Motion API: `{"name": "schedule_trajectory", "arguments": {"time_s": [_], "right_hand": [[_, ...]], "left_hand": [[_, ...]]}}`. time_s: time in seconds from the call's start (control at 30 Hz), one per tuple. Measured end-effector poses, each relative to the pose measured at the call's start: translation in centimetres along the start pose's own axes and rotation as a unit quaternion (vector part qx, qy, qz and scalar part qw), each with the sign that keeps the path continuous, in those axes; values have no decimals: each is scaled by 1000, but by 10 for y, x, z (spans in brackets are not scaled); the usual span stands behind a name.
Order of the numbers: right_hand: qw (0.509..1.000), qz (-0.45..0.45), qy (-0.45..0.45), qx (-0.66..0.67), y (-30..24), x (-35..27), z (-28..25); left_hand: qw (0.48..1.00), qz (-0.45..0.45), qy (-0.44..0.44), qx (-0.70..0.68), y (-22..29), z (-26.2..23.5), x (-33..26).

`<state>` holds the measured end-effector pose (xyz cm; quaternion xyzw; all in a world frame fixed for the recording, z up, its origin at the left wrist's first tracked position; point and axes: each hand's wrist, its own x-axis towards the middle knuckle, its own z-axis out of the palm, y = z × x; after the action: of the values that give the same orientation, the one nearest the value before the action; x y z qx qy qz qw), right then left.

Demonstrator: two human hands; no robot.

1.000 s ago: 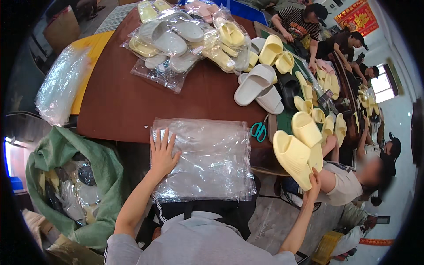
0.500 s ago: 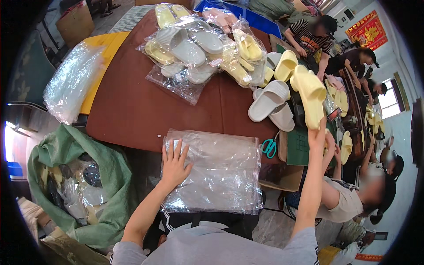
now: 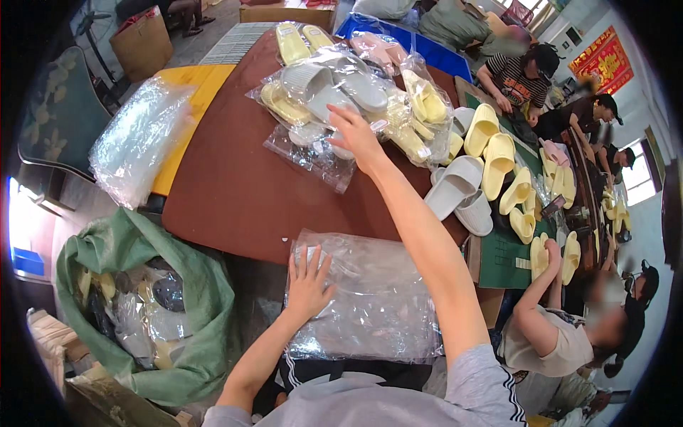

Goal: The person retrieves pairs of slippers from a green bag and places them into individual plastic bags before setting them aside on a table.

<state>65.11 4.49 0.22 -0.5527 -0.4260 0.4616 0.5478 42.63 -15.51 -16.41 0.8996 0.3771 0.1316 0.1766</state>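
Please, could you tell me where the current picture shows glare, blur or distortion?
Head view, centre: bright glints on the clear plastic bags under the left hand; head view, right: the window is nearly white and the nearest co-worker's head is blurred; head view, rim: curved black border.

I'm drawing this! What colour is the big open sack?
The sack is green; it shows best in the head view.

The left hand point(image 3: 307, 290) lies spread on clear bags point(image 3: 380, 313) by the brown table's point(image 3: 228, 185) near edge; the right hand point(image 3: 358, 140), fingers parted, reaches over the far bagged slippers point(image 3: 313, 84). A green sack point(image 3: 217, 349) stands near left.
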Motion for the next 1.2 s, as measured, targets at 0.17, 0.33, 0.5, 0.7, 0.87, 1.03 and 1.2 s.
{"name": "schedule_trajectory", "arguments": {"time_s": [0.17,0.33,0.5,0.7,0.87,1.03,1.2], "right_hand": [[986,-147,44,-60,-24,20,3],[970,-220,-26,-99,-105,-48,-12],[981,-149,-78,-97,-135,-164,-33],[967,-119,-115,-195,-104,-294,-77],[969,-85,-105,-205,-83,-381,-87],[988,-10,-44,-149,-38,-435,-92],[978,187,51,81,25,-464,-110]], "left_hand": [[1000,5,7,19,2,-5,-4],[1000,-8,13,27,2,-22,15],[685,-188,-80,-700,-16,-11,39],[503,-215,-120,-828,-10,-26,39],[421,-258,-106,-863,-13,-40,36],[480,-326,-103,-808,-39,-39,39],[700,-300,-102,-641,-59,-6,21]]}}
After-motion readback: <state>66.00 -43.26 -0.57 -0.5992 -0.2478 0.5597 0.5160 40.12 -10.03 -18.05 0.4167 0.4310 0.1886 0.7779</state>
